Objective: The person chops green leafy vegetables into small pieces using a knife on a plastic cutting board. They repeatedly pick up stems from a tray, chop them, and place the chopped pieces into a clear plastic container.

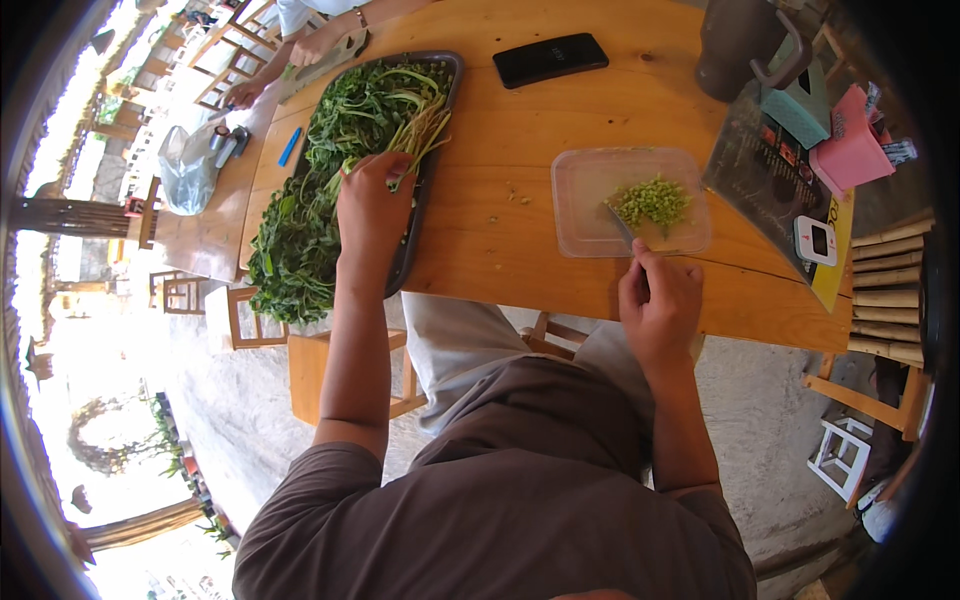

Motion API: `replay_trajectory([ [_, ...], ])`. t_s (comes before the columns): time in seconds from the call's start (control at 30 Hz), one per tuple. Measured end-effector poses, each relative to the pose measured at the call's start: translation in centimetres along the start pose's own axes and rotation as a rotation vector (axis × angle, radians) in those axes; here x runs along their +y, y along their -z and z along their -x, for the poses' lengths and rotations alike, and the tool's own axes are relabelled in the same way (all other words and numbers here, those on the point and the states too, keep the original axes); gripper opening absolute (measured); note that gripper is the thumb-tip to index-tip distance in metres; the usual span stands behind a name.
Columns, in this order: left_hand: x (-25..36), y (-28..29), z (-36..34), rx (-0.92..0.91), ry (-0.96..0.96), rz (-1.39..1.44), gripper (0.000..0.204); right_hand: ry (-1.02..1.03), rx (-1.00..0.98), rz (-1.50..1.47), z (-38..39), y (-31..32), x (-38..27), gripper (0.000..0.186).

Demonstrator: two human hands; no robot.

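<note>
A dark tray (455, 75) heaped with leafy greens (345, 110) lies on the wooden table, to the left. My left hand (375, 195) is over its near part, fingers pinched on some green stems (348, 166); exactly how many they hold is hidden. To the right, my right hand (660, 300) grips a small knife (622, 228) by its handle, the blade reaching over a shallow clear plastic tray (577, 205). A small pile of chopped green stems (655, 202) sits in that tray beside the blade.
A black phone (550, 60) lies at the far middle. At right stand a large mug (740, 50), a teal box (797, 110), a pink holder (850, 145) and a white timer-like device (815, 240). Another person's hands (315, 45) work beyond the greens, near a blue pen-like object (290, 147).
</note>
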State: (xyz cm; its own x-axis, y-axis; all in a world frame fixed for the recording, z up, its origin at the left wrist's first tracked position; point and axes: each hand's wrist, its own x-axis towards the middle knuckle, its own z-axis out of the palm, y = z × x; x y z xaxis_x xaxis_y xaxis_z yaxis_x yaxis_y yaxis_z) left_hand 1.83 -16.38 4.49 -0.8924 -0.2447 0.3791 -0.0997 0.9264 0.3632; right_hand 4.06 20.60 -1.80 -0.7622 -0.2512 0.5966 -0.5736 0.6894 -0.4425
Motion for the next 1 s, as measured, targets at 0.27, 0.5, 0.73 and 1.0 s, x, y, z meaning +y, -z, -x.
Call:
replay_trajectory([
  [0.27,-0.5,2.3,-0.3,0.036,-0.002,0.066,0.023,0.03,-0.041,-0.027,-0.1,0.0,0.3,0.03],
  [0.5,-2.8,4.3,0.1,0.145,0.12,0.63,0.032,0.046,-0.017,0.04,-0.2,-0.4,-0.1,0.03],
  [0.73,-0.6,5.0,0.4,0.137,0.209,1.433,0.033,-0.022,-0.024,0.026,0.5,-0.6,0.1,0.029],
  [1.0,9.6,2.8,0.4,-0.175,-0.155,0.835,0.05,0.068,0.061,0.042,-0.1,0.0,0.5,0.03],
])
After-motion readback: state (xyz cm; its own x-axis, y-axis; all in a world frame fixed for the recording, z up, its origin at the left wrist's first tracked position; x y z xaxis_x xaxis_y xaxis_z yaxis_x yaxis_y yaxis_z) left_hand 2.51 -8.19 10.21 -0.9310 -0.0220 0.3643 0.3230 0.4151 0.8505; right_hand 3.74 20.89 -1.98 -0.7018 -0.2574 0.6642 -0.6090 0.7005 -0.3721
